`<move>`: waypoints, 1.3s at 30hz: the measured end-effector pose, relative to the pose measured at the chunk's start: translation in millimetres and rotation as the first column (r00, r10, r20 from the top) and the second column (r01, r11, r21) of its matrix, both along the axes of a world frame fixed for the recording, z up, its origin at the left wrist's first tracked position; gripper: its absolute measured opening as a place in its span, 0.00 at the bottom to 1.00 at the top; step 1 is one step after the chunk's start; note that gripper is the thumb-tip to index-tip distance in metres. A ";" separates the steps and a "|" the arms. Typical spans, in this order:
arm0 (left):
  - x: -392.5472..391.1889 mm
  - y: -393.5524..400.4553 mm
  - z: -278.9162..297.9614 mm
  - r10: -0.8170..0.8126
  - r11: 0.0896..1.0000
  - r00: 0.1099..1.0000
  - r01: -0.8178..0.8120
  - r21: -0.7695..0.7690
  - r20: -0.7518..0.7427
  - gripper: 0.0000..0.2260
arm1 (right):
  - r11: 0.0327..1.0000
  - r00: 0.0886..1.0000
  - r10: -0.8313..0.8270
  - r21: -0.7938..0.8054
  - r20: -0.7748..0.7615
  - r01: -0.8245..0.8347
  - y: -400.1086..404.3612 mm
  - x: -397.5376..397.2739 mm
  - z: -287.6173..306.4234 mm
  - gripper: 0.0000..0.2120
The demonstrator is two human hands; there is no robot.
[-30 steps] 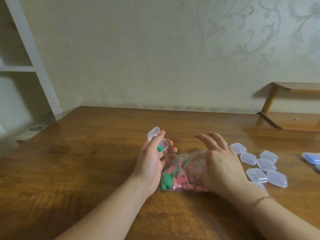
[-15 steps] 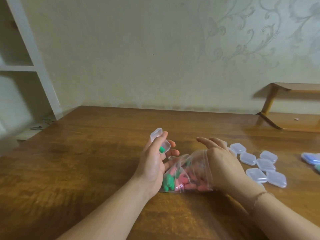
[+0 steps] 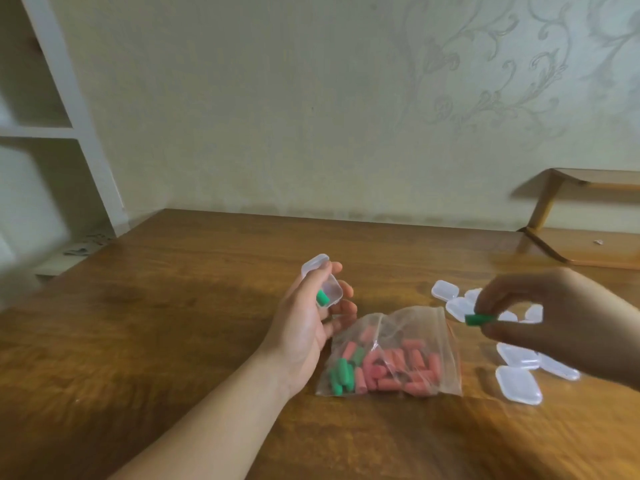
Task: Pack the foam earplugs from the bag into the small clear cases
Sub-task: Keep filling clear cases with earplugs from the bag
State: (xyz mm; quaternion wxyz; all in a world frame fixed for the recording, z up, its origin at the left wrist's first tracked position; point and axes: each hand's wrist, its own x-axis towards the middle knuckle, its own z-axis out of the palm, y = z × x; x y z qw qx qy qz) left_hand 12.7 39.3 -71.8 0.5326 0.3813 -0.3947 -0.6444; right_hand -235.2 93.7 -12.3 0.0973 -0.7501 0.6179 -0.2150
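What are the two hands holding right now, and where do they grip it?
The left hand grips an open clear case around its base, one green earplug inside. The right hand pinches a green earplug by one end.

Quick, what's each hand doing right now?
Left hand: holds an open clear case with a green earplug inside.
Right hand: pinches a second green earplug.

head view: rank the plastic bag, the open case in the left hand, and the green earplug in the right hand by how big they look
1. plastic bag
2. open case
3. green earplug, clearly smallest
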 end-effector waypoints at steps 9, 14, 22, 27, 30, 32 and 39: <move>1.5 20.6 10.1 -0.298 0.949 0.928 0.313 0.032 -0.225 0.25 | 0.972 0.441 0.098 0.009 0.892 -0.235 3.7 38.2 -8.1 0.10; -1.0 26.8 5.1 -0.410 0.906 0.888 0.422 0.017 -0.207 0.30 | 0.953 0.393 0.220 -0.110 0.893 -0.283 10.8 61.1 -17.2 0.07; -6.1 34.3 3.7 -0.459 0.889 0.880 0.457 -0.045 -0.121 0.26 | 0.887 0.939 0.198 -0.458 0.280 -0.050 18.3 80.3 -36.4 0.08; -8.9 35.8 1.7 -0.471 0.882 0.879 0.468 -0.060 -0.069 0.26 | 0.893 0.970 0.168 -0.445 0.174 -0.075 17.5 82.2 -43.4 0.07; -10.1 34.4 -1.0 -0.497 0.867 0.863 0.492 -0.074 -0.085 0.27 | 0.914 0.975 0.141 -0.402 0.170 -0.062 15.8 80.2 -45.2 0.05; -9.6 32.9 -1.4 -0.526 0.850 0.846 0.520 -0.081 -0.085 0.28 | 0.925 0.974 0.135 -0.375 0.180 -0.059 15.0 79.3 -45.2 0.04; -6.9 30.8 -1.1 -0.543 0.839 0.824 0.542 -0.058 -0.163 0.25 | 0.880 0.938 0.169 -0.475 0.302 -0.006 16.0 76.9 -38.2 0.06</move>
